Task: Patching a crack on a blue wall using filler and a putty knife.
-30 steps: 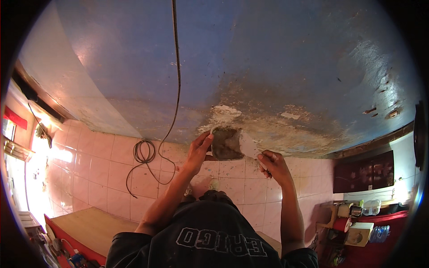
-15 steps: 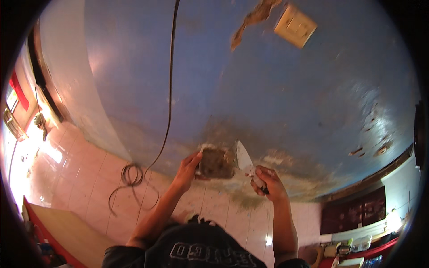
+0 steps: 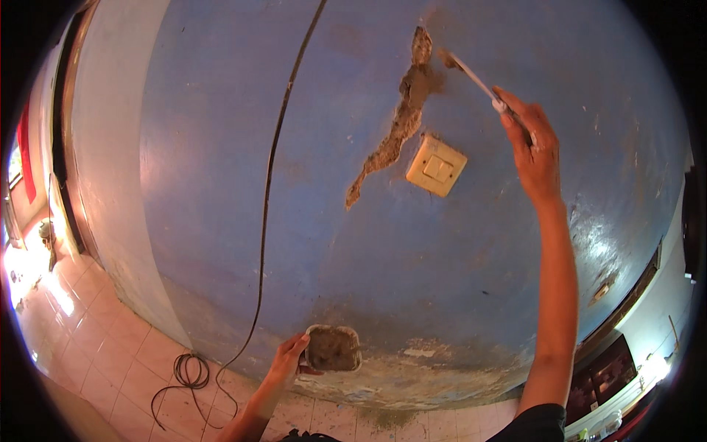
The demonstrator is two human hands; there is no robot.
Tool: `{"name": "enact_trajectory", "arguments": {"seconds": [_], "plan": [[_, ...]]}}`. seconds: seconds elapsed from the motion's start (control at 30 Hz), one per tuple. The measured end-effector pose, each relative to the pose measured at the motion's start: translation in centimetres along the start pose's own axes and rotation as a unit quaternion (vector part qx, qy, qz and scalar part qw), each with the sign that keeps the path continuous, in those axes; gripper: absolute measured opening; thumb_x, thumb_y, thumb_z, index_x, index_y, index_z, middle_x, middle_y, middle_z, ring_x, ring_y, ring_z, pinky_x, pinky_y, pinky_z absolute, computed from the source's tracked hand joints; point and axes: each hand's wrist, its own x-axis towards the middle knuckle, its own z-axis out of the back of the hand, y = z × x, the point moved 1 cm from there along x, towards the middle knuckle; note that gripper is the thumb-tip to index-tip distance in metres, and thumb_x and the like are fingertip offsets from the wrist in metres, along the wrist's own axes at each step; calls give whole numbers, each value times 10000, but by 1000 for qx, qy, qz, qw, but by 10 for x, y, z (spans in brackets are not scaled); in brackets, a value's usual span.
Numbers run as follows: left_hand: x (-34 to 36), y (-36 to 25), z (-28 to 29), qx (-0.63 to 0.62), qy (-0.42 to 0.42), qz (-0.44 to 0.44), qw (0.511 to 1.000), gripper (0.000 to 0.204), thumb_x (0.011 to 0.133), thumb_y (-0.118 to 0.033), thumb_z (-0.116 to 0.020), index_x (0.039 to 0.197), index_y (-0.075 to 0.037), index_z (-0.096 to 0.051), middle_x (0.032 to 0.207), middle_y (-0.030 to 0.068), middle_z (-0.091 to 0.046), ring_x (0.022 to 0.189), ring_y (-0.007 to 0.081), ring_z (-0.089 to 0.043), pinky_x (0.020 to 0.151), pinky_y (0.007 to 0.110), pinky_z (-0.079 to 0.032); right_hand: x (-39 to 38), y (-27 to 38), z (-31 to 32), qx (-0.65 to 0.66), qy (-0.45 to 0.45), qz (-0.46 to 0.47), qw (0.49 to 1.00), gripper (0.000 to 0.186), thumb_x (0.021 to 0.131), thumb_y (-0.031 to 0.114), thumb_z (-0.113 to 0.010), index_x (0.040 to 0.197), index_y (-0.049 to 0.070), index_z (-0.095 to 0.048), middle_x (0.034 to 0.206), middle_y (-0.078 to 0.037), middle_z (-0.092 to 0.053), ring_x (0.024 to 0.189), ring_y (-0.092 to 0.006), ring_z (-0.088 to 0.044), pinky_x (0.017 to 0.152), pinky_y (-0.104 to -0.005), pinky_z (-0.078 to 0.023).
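My right hand [image 3: 535, 144] is raised to the wall and grips a trowel [image 3: 476, 77] by its handle. The blade, seen nearly edge-on, carries a lump of brown mortar [image 3: 448, 60] at its tip, close to the right side of a long crack [image 3: 396, 136] in the blue wall. Darker, smeared filling shows in the upper part of that crack. Low down, my left hand [image 3: 286, 359] holds a squarish tub [image 3: 359, 355] by its left side. Wet grey-brown mortar [image 3: 331, 348] lies inside it. The fingers beneath the tub are mostly hidden.
A yellowed switch plate [image 3: 437, 166] sits just right of the crack. A black cable [image 3: 274, 147] hangs down the wall and ends in a coil [image 3: 191, 370] on the pink tiled floor [image 3: 110, 331]. Peeling, stained plaster [image 3: 423, 368] runs along the wall's base.
My right hand has risen with the trowel from beside the tub to the crack, and mortar now shows on the blade. The view has tilted up; my left hand still holds the tub.
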Motion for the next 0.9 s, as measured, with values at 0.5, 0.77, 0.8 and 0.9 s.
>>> {"name": "enact_trajectory", "arguments": {"seconds": [0.5, 0.77, 0.8, 0.9], "plan": [[21, 17, 35, -28, -24, 42, 998, 542, 1033, -382, -613, 1390, 20, -541, 1240, 140, -658, 1029, 301, -722, 692, 489, -687, 44, -23, -23, -282, 82, 184, 938, 494, 918, 52, -714, 1327, 329, -693, 937, 10, -545, 784, -141, -593, 623, -320, -567], [16, 16, 36, -4, -17, 47, 999, 534, 1034, -366, -614, 1387, 30, -549, 1258, 144, -647, 1035, 301, -713, 677, 482, -689, 27, -14, 34, -342, 105, 174, 918, 436, 957, 47, -662, 1318, 289, -699, 930, -24, -542, 796, -183, -597, 666, -370, -555], [16, 18, 39, -5, -17, 48, 999, 534, 1034, -366, -614, 1387, 30, -549, 1258, 144, -647, 1035, 301, -713, 677, 482, -689, 29, -8, 33, -342, 106, 173, 918, 436, 957, 47, -662, 1318, 289, -699, 930, -24, -542, 796, -183, -597, 666, -370, -555], [14, 20, 45, -8, -12, 69, 998, 548, 1032, -364, -618, 1398, 36, -541, 1279, 147, -636, 1035, 306, -711, 673, 481, -689, 40, 16, 20, -329, 96, 194, 919, 423, 959, 65, -662, 1316, 288, -698, 932, -22, -545, 800, -177, -596, 658, -372, -550]]}}
